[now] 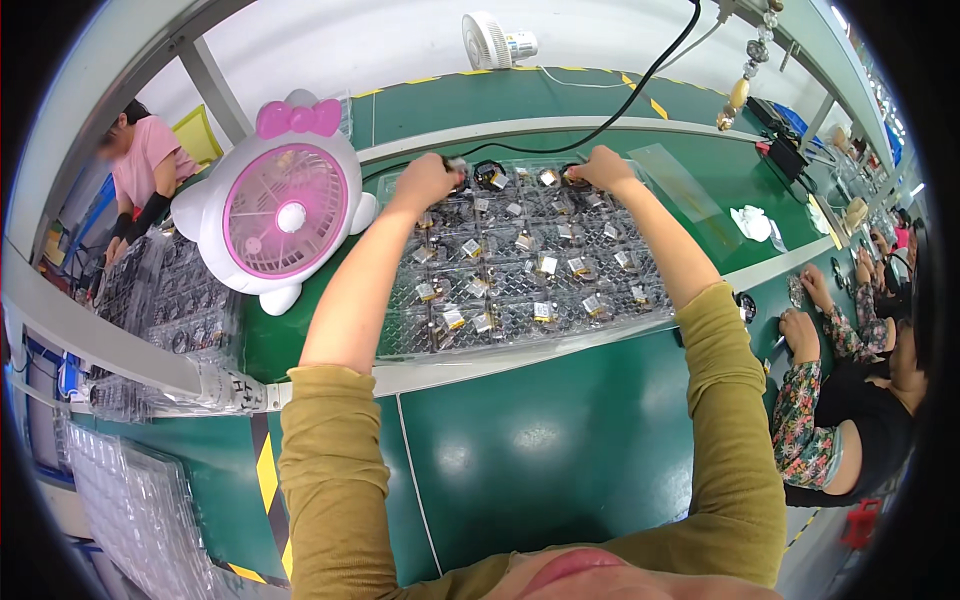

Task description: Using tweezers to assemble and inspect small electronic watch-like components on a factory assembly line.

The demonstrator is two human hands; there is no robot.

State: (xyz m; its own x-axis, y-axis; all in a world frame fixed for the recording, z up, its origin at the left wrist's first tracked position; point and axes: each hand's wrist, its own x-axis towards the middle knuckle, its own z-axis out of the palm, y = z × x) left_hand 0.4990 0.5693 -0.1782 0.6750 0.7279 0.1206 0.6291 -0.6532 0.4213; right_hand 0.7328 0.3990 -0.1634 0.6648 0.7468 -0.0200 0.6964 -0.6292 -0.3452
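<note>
A transparent plastic tray [515,270] with several compartments lies on the green bench before me. Small silvery battery-like pieces [548,265] and dark round parts rest in its compartments. Both my arms reach over it to its far edge. At the far left corner, my left hand [428,182] has its fingers closed on a small round black part [459,181]. Toward the far right corner, my right hand [606,170] pinches another round black part [576,176]. Between the hands sits a black ring-shaped part [491,176]. My fingers partly cover what they grip.
A white and pink cat-shaped fan [290,217] stands left of the tray. Stacked trays [180,300] lie beyond it. A black cable [600,130] hangs over the far edge. At right are a transparent sheet [685,200], white tissue [752,224] and co-workers' hands [800,335].
</note>
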